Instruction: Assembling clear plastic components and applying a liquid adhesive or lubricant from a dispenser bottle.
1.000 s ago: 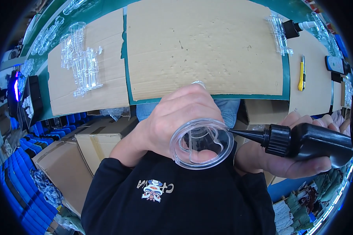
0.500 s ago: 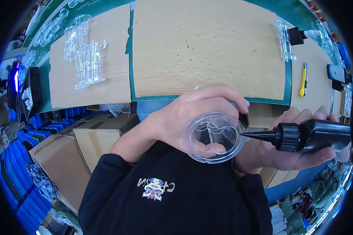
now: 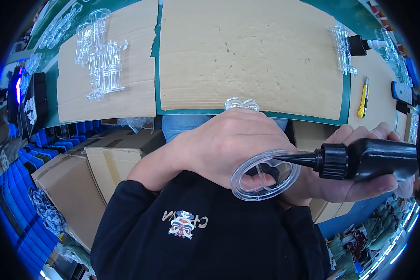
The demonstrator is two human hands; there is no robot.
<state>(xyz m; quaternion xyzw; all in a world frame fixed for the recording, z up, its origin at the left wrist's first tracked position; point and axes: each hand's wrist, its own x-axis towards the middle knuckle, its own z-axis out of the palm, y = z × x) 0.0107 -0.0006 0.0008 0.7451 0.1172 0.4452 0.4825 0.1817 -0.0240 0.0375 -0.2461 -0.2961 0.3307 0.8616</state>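
My left hand [image 3: 233,137] is closed round a clear plastic piece. Its round, flanged rim [image 3: 241,190] faces up toward me, tilted, with a thin divider inside. Beyond my knuckles shows a clear double-lobed end [image 3: 241,103]; whether it is the same piece I cannot tell, as my hand covers the middle. In my right hand [image 3: 359,186] lies a black squeeze bottle [image 3: 382,158], held sideways with fingers and thumb round it. The bottle's thin pointed nozzle [image 3: 298,159] reaches left over the rim, its tip at the far inner edge.
Cardboard sheets [image 3: 247,56] cover the green bench. Clear plastic parts [image 3: 105,70] lie in a cluster at left, more clear parts [image 3: 343,51] at right beside a black bottle [image 3: 358,45]. A yellow utility knife [image 3: 363,100] rests farther right. Cardboard boxes [image 3: 114,165] stand below at left.
My left hand has turned the clear piece, so its rim is tilted more and sits slightly right and lower. The nozzle has moved left, from beside the rim to over it.
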